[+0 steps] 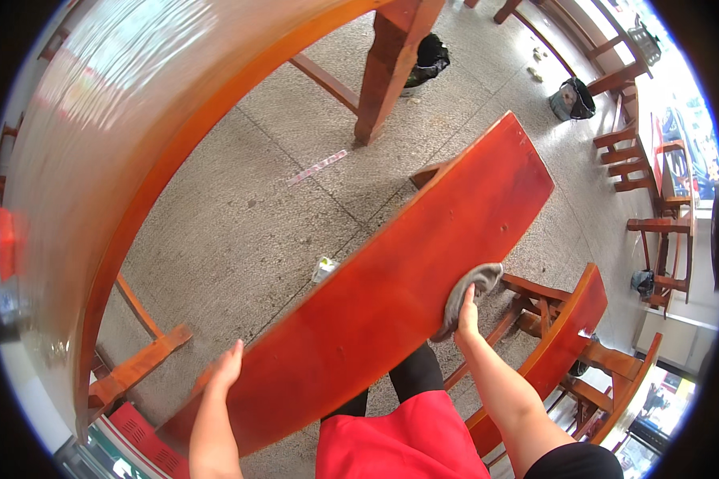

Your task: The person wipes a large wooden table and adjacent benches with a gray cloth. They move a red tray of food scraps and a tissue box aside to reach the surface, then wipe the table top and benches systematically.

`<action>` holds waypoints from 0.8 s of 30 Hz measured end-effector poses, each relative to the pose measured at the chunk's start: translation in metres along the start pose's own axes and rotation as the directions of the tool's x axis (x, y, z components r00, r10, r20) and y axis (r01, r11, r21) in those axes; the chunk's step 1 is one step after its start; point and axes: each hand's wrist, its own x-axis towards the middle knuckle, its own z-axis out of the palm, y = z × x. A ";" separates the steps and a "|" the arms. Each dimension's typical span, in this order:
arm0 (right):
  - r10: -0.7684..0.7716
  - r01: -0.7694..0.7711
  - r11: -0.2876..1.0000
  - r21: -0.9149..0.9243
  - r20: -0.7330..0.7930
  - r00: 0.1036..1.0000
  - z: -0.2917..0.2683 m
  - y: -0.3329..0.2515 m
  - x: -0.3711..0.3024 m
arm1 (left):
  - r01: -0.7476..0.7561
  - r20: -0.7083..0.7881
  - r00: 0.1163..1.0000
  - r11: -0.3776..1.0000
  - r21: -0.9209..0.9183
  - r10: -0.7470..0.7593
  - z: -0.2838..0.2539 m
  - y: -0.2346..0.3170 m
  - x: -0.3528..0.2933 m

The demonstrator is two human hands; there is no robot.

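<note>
A long red-brown wooden bench [391,287] lies slantwise before me, its far end up to the right. My right hand [467,319] is closed on a grey cloth [459,297], which it presses against the bench's right edge. At the bench's left edge, near its closer end, my left hand [228,369] grips the wood, with its thumb up and its other fingers partly hidden and blurred. The underside of the bench is out of sight, apart from a bit of leg [427,174] past the left edge.
A large glossy table [136,104] with thick wooden legs [387,72] curves along the left. Another bench [567,335] stands at the right. Lined bins [573,100] and wooden chairs [663,239] are farther off. Small litter [324,269] and a paper strip [318,168] lie on the speckled floor.
</note>
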 end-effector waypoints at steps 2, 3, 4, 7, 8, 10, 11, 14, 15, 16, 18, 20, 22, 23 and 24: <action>0.061 -0.060 0.990 -0.126 0.001 0.998 0.041 -0.016 -0.009 | -0.031 -0.055 0.998 0.999 -0.026 0.029 -0.036 0.009 0.002; 0.034 -0.031 0.995 -0.097 0.033 0.999 0.074 -0.031 -0.029 | -0.060 -0.119 0.991 0.997 -0.050 0.054 -0.051 -0.001 0.011; -0.029 0.031 0.992 -0.120 0.014 0.999 0.093 -0.027 -0.025 | -0.097 -0.174 0.981 0.993 -0.065 0.084 -0.066 -0.010 0.023; -0.045 0.068 0.959 -0.277 0.088 0.995 0.153 -0.047 -0.036 | -0.075 -0.250 0.967 0.991 -0.114 0.044 -0.113 -0.015 0.043; -0.034 0.074 0.961 -0.265 0.151 0.988 0.166 -0.049 -0.033 | -0.088 -0.281 0.959 0.983 -0.158 0.041 -0.122 -0.019 0.052; -0.100 0.170 0.899 -0.404 0.190 0.977 0.187 -0.053 -0.029 | -0.039 -0.365 0.931 0.988 -0.151 -0.020 -0.136 -0.035 0.077; -0.131 0.194 0.883 -0.427 0.173 0.976 0.194 -0.053 -0.028 | -0.105 -0.330 0.944 0.962 -0.253 0.016 -0.139 -0.028 0.076; -0.093 0.176 0.885 -0.431 0.206 0.974 0.186 -0.053 -0.030 | -0.419 -0.506 0.845 0.804 -0.422 0.175 -0.153 -0.010 0.060; -0.062 0.173 0.859 -0.482 0.239 0.969 0.180 -0.054 -0.040 | -0.480 -0.560 0.797 0.801 -0.359 0.227 -0.153 -0.012 0.052; -0.081 0.189 0.828 -0.527 0.220 0.972 0.173 -0.051 -0.050 | -0.543 -0.608 0.739 0.791 -0.283 0.289 -0.155 -0.009 0.041; -0.169 0.298 0.759 -0.578 0.268 0.949 0.145 -0.026 -0.048 | -0.602 -0.616 0.728 0.711 -0.364 0.302 -0.145 -0.016 0.017; -0.141 0.308 0.647 -0.697 0.288 0.947 0.118 -0.023 -0.072 | -0.611 -0.633 0.720 0.692 -0.384 0.284 -0.115 -0.023 -0.017; -0.001 0.249 0.552 -0.796 0.298 0.954 0.095 -0.024 -0.102 | -0.579 -0.669 0.651 0.805 -0.132 0.359 -0.073 -0.005 -0.064; -0.005 0.289 0.565 -0.773 0.347 0.938 0.086 -0.016 -0.119 | -0.602 -0.662 0.650 0.785 -0.149 0.373 -0.043 0.014 -0.090; -0.007 0.327 0.580 -0.746 0.397 0.918 0.080 -0.007 -0.130 | -0.653 -0.575 0.703 0.701 -0.287 0.419 -0.007 0.021 -0.098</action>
